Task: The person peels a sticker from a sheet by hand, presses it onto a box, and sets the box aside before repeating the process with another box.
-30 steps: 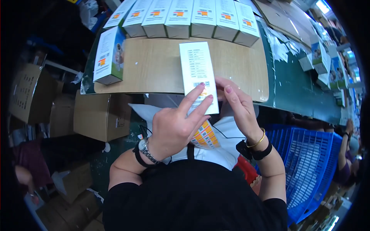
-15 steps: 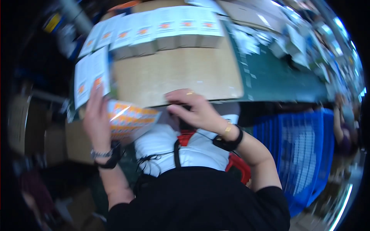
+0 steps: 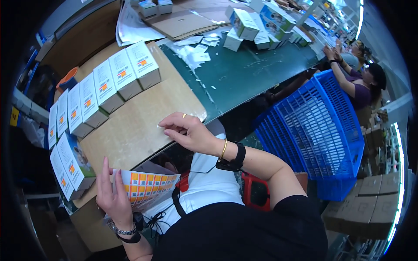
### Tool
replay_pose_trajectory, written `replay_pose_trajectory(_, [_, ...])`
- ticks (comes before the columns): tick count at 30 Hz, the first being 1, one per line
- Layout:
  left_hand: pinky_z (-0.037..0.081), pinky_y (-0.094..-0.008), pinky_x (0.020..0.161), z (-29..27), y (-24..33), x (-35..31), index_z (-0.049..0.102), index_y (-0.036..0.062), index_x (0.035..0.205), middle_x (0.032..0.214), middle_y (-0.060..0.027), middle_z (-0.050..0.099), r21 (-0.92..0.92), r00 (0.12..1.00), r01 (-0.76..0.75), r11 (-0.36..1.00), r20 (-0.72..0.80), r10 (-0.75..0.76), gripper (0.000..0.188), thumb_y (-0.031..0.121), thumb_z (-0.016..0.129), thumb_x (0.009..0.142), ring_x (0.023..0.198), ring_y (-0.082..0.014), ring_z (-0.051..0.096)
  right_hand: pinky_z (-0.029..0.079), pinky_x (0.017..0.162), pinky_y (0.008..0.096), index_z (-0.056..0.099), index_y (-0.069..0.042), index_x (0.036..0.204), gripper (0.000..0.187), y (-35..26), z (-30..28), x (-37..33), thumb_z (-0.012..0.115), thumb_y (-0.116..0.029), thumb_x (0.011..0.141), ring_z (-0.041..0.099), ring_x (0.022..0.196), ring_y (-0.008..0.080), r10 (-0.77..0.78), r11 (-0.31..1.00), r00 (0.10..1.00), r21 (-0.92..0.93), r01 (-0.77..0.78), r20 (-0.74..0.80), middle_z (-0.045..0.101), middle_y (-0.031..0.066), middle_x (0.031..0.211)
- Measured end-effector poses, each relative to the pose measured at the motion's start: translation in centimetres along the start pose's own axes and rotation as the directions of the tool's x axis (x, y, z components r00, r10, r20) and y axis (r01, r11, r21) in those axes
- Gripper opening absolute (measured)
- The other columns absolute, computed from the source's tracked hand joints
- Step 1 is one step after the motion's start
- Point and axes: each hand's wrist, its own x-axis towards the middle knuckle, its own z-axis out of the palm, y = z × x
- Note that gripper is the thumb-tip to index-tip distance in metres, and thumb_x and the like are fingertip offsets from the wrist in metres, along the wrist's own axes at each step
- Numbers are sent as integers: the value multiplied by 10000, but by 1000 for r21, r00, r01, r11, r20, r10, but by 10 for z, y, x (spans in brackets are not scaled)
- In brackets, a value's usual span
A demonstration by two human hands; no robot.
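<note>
My left hand [image 3: 115,198] is closed on the edge of a sticker sheet [image 3: 148,186] printed with rows of orange and yellow labels. It holds the sheet above my lap, beside the near-left boxes. My right hand [image 3: 188,132] hovers at the board's front edge, fingers curled and thumb close to the index finger. A tiny pale spot shows at its fingertip; whether that is a label I cannot tell. White cartons [image 3: 104,87] stand in a slanting row on the tan board [image 3: 143,124], each with an orange sticker. Two more such cartons [image 3: 67,167] stand nearest my left hand.
A green table [image 3: 244,74] extends right, with paper scraps [image 3: 196,54] and more cartons [image 3: 261,28] on it. A roll of tape [image 3: 68,77] lies behind the row. Blue crates [image 3: 305,130] stand at right, near a red stool [image 3: 257,191]. Another person [image 3: 363,85] works farther right.
The view has swung right, bringing more of the green table and another person into sight. My left hand has come away from the near cartons, still holding the sheet. My right hand stays curled.
</note>
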Motion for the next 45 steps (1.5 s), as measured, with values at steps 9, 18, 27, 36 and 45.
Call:
replay_pose_trajectory(9, [455,-316,623,56,-26,18,633,43,1396,813,-74,556,-54,993,78,996,96,-72,399,49,661,999,691,-159,521,579,748,279,690,4,1128,189,18,3,-1,725,-66,955,705,869,156,-20,1000,974,-18,16,-225,700,87,1024])
replay_pose_trajectory(18, [404,-279,563,81,-42,18,667,20,1330,733,-39,536,-56,997,-20,998,76,25,312,66,651,1022,625,-106,474,566,665,309,713,-10,958,87,9,2,-4,756,-53,896,700,801,229,-146,978,950,-183,97,-275,705,113,943])
replay_pose_trajectory(27, [385,-274,539,82,-49,17,691,18,1294,713,-24,543,-90,998,8,996,67,-2,274,69,648,1028,601,-96,465,540,673,359,704,-32,884,64,12,11,-2,759,-62,877,686,773,264,-263,933,914,-321,160,-309,704,101,890])
replay_pose_trajectory(36, [400,-288,553,84,-53,13,709,8,1247,738,-39,565,-64,999,-48,997,17,49,237,94,656,1032,631,-111,482,537,691,368,698,-40,874,60,14,17,-5,757,-51,868,686,784,269,-259,933,907,-327,147,-332,701,97,890])
replay_pose_trajectory(45, [529,-338,679,80,-47,18,712,-19,1217,1002,-147,750,-34,996,29,999,88,-26,227,81,655,1021,767,-216,670,521,707,405,673,-41,852,64,16,17,-2,733,-61,866,670,823,297,-266,938,893,-312,153,-362,675,102,880])
